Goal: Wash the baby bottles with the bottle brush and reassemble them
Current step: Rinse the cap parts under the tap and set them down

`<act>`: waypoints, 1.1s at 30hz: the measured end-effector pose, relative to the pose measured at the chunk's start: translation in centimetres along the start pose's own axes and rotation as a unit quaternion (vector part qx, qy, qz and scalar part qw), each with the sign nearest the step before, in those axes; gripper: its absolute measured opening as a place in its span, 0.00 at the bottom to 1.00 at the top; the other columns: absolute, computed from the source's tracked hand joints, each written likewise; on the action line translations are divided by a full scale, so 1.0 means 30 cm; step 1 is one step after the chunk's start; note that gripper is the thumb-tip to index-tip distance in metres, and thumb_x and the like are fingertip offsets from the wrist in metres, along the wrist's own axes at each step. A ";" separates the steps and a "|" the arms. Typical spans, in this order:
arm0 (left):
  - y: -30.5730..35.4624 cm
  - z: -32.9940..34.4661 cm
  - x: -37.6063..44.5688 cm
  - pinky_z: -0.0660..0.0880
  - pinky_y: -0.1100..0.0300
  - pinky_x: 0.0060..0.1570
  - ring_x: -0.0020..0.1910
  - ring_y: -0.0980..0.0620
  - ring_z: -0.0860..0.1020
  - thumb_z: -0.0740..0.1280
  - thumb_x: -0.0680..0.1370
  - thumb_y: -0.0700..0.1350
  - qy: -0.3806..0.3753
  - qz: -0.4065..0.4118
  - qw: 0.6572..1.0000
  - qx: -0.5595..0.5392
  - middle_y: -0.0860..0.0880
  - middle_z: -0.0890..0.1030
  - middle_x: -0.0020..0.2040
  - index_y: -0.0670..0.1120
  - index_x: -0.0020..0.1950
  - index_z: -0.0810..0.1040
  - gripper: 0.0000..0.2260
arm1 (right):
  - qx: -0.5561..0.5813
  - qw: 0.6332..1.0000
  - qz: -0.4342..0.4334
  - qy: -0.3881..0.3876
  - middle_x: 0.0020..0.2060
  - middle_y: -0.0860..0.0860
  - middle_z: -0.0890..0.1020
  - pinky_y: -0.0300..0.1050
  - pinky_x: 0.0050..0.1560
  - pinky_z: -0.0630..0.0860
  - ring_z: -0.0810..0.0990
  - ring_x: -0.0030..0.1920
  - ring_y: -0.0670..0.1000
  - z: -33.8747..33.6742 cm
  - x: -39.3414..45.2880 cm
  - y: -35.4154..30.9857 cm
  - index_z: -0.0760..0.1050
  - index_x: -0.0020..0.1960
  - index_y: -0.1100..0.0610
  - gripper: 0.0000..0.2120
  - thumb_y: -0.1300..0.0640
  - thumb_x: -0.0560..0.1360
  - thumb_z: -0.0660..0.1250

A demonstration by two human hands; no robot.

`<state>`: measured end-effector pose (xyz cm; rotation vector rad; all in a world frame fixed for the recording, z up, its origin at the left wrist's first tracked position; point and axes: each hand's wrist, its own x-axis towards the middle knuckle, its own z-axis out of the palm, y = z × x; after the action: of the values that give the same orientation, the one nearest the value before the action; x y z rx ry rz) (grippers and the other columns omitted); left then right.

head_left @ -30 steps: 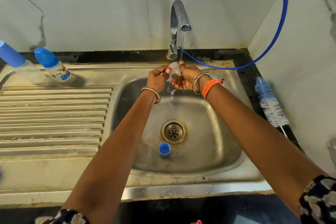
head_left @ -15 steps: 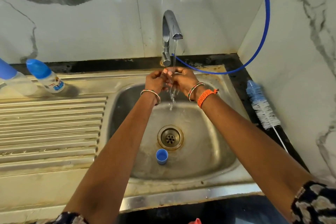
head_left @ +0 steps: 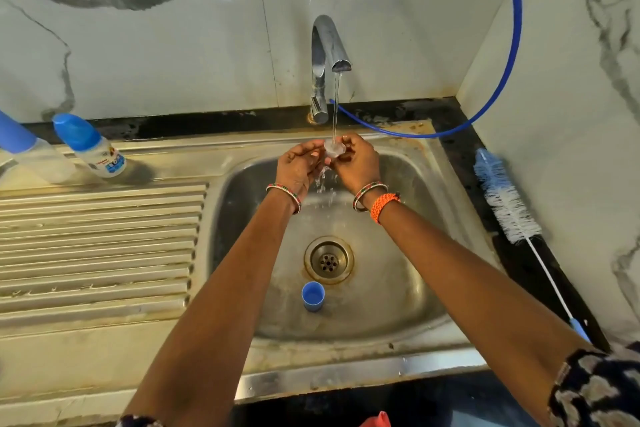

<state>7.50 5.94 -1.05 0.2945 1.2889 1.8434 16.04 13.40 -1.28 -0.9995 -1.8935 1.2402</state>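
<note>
Lying below both hands, blue cap sits in sink; left hand and right hand pinch clear teat under water.

Both hands hold a small clear silicone bottle teat under the thin stream from the chrome tap: the left hand and right hand pinch it over the stainless steel sink. A blue plastic cap stands near the drain. A blue-and-white bristled bottle brush lies on the right counter, and two blue-capped clear baby bottles stand on the left.

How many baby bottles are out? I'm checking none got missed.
2: one capped bottle lies on the drainboard's back left; another is at the left edge, partly cut off. More could be out of frame.
</note>
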 end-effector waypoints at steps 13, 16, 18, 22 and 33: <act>-0.021 -0.099 0.000 0.77 0.57 0.49 0.49 0.50 0.79 0.58 0.80 0.34 0.073 -0.045 0.995 0.058 0.46 0.82 0.48 0.43 0.49 0.80 0.11 | -0.036 0.998 -0.037 -0.025 0.43 0.49 0.79 0.36 0.45 0.75 0.77 0.43 0.46 0.035 -0.021 0.085 0.74 0.53 0.61 0.13 0.67 0.70 0.71; -0.030 -0.104 -0.001 0.77 0.59 0.44 0.46 0.51 0.80 0.59 0.80 0.36 0.077 -0.054 0.994 0.055 0.46 0.82 0.47 0.44 0.49 0.80 0.10 | -0.064 0.997 -0.033 -0.024 0.42 0.50 0.79 0.27 0.39 0.70 0.78 0.42 0.47 0.040 -0.050 0.121 0.75 0.52 0.61 0.11 0.68 0.70 0.70; -0.030 -0.104 0.002 0.77 0.59 0.44 0.48 0.50 0.80 0.58 0.80 0.35 0.072 -0.058 0.994 0.060 0.47 0.82 0.47 0.44 0.50 0.80 0.11 | -0.058 0.994 0.002 -0.090 0.42 0.50 0.79 0.30 0.39 0.71 0.76 0.40 0.47 0.049 -0.057 0.112 0.75 0.52 0.62 0.11 0.68 0.71 0.69; -0.027 -0.101 -0.002 0.77 0.60 0.45 0.47 0.52 0.79 0.58 0.80 0.34 0.068 -0.058 0.994 0.069 0.48 0.81 0.46 0.44 0.50 0.79 0.12 | 0.239 0.907 0.287 -0.197 0.38 0.57 0.76 0.43 0.37 0.80 0.77 0.38 0.52 0.037 -0.060 0.044 0.72 0.46 0.64 0.02 0.69 0.76 0.62; -0.030 -0.068 -0.013 0.79 0.63 0.34 0.40 0.52 0.80 0.56 0.81 0.34 0.037 -0.078 0.992 0.088 0.46 0.81 0.44 0.38 0.59 0.77 0.12 | 0.319 0.836 0.406 -0.186 0.38 0.57 0.78 0.47 0.44 0.77 0.77 0.38 0.53 -0.021 0.005 -0.016 0.73 0.45 0.64 0.08 0.64 0.75 0.56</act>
<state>6.95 4.42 -2.63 0.2136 1.4863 1.6267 16.38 13.68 -0.60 -1.2656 -1.0831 2.5000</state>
